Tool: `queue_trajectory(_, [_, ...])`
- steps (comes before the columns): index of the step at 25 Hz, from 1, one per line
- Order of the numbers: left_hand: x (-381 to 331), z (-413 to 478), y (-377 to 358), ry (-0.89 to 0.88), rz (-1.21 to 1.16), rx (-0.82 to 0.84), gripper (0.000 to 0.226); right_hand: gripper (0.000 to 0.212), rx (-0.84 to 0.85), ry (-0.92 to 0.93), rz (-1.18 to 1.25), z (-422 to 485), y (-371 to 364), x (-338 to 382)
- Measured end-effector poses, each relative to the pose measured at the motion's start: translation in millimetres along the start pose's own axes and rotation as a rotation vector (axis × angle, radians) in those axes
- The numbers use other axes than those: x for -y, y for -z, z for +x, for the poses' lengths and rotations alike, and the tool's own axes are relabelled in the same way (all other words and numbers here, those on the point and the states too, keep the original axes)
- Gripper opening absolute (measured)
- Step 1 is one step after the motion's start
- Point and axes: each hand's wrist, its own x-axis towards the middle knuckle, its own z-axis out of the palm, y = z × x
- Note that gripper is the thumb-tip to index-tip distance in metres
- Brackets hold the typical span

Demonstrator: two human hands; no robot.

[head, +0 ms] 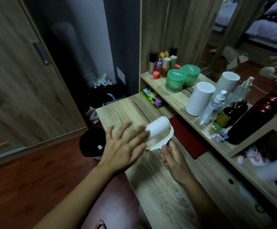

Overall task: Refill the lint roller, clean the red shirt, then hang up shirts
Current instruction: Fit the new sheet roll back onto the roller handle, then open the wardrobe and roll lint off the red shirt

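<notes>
The room is dim, with a cool, muted cast. Light seems to come from overhead, leaving small spots of glare along the dark bottle [253, 118]. Motion blur smears the left hand [126, 146]. Wide-angle distortion bends the wardrobe door [19, 80] and the frame's edges, and the lower right corner is soft.

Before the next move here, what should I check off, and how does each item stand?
1. Right hand grips the roller handle: ok.
2. White roll mounted on the handle: ok.
3. White roll pushed fully home: cannot tell.
4. Left hand open, fingers straight at the roll's near end: ok; contact is blurred.
5. Red shirt at hand: cannot tell; a flat red item lies on the desk, and what it is remains unclear.
6. Black bin beside the desk for waste: ok.
</notes>
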Motion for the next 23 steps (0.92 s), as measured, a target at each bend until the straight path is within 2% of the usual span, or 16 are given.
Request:
queue_trajectory(2, [6, 13, 10, 0.468, -0.178, 0.024, 0.060, 0.048, -0.012, 0.002, -0.011, -1, -1, -1])
queue_trajectory(3, [9, 15, 11, 0.540, -0.219, 0.015, 0.061, 0.049, -0.016, -0.001, -0.005, -1, -1, -1])
queue_trajectory(4, [8, 13, 11, 0.478, -0.215, -0.014, 0.060, 0.050, -0.020, -0.005, 0.007, -1, -2, 0])
queue_trajectory(6, [2, 7, 11, 0.216, -0.220, -0.007, 0.056, 0.047, -0.013, -0.005, 0.035, -1, -3, 3])
queue_trajectory(8, [-1, 4, 13, 0.097, -0.260, 0.047, 0.054, 0.046, -0.019, -0.006, 0.040, 1, -6, 5])
queue_trajectory(12, [11, 8, 18, 0.147, -0.260, 0.064, 0.051, 0.052, -0.007, 0.008, 0.049, 11, -18, 12])
queue_trajectory(15, [37, 11, 25, 0.241, -0.290, 0.051, 0.053, 0.032, 0.024, 0.044, 0.029, 29, -36, 23])
queue_trajectory(19, [102, 9, 39, 0.360, -0.275, 0.001, 0.056, 0.017, -0.025, 0.054, -0.099, 71, -90, 44])
queue_trajectory(23, [192, -5, 56, 0.507, -0.256, -0.013, 0.063, 0.020, 0.005, 0.082, -0.162, 114, -164, 69])
